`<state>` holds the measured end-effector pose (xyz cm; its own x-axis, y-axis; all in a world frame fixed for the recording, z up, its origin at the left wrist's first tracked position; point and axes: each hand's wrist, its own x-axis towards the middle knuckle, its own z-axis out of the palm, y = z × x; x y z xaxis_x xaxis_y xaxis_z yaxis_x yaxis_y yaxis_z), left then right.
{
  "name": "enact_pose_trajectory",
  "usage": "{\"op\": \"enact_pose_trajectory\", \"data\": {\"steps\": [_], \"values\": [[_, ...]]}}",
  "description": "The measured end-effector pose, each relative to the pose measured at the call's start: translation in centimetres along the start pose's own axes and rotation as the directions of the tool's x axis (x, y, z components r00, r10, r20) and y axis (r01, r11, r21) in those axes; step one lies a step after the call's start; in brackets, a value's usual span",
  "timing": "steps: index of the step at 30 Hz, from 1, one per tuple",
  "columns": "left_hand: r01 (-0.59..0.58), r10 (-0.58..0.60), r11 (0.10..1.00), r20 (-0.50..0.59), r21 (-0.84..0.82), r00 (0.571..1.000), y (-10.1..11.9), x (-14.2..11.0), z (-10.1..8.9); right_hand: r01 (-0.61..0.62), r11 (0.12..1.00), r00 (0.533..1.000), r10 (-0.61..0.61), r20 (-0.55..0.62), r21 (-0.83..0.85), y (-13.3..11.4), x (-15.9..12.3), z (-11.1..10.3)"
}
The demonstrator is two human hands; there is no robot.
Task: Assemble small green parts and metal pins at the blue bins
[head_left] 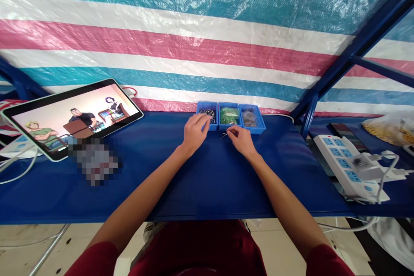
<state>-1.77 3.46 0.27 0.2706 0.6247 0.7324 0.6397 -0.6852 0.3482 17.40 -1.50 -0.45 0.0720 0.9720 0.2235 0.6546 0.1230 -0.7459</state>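
Three small blue bins stand side by side against the back of the table. Dark and silvery metal pieces, thin like screws or pins (209,114), fill the left bin (211,128). My left hand (196,131) reaches over that bin's front left corner, fingers curved and thumb a little apart, with nothing visible in them. In front of the middle bin (229,128), which contains green plastic packets (229,115), my right hand (242,140) pinches a thin metal pin (223,135) just above the tabletop. The right bin (258,130) contains a clear bag of greyish small parts (249,118).
A tablet (73,118) showing a cartoon leans at the left, with a pixelated patch before it. On the right lie a white power strip (347,166) with plugs and a bag of yellow pieces (388,128). Blue frame bars (333,71) and a striped sheet (194,43) bound the blue table (210,181).
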Motion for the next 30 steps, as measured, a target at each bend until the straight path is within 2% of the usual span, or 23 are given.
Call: {"op": "enact_pose_trajectory", "data": {"steps": [2, 4, 6, 8, 14, 20, 26, 30], "values": [[-0.055, 0.058, 0.998, 0.207, -0.020, 0.977, 0.7, -1.2, 0.5, 0.003, 0.989, 1.000, 0.000, 0.020, -0.151, 0.1, 0.0, 0.1], [-0.056, 0.038, 0.998, 0.370, 0.038, 0.928, 1.2, -2.1, 1.1, 0.008, 0.963, 0.998, 0.008, 0.056, -0.271, 0.2, -0.1, 0.1], [-0.035, -0.024, 0.993, 0.469, 0.116, 0.883, 1.5, -2.5, 1.7, 0.010, 0.939, 0.995, 0.024, 0.094, -0.344, 0.2, -0.1, 0.2], [-0.022, -0.073, 0.984, 0.518, 0.175, 0.852, 1.6, -2.5, 2.2, 0.001, 0.925, 0.993, 0.044, 0.110, -0.380, 0.1, -0.1, 0.2], [-0.112, -0.031, 0.973, 0.592, 0.202, 0.805, 2.1, -2.1, 2.7, -0.037, 0.922, 0.993, 0.077, 0.088, -0.386, 0.0, 0.1, 0.0], [-0.197, 0.017, 0.955, 0.621, 0.222, 0.783, 2.3, -2.3, 2.6, -0.013, 0.935, 0.995, 0.048, 0.089, -0.355, 0.2, 0.1, 0.1], [-0.086, -0.035, 0.980, 0.581, 0.179, 0.813, 2.0, -2.6, 1.8, 0.123, 0.957, 0.978, -0.071, 0.197, -0.264, 0.7, 0.1, 0.4], [-0.063, -0.046, 0.982, 0.544, 0.180, 0.838, 1.9, -2.7, 1.3, 0.163, 0.963, 0.962, -0.106, 0.252, -0.215, 0.8, 0.0, 0.7]]}}
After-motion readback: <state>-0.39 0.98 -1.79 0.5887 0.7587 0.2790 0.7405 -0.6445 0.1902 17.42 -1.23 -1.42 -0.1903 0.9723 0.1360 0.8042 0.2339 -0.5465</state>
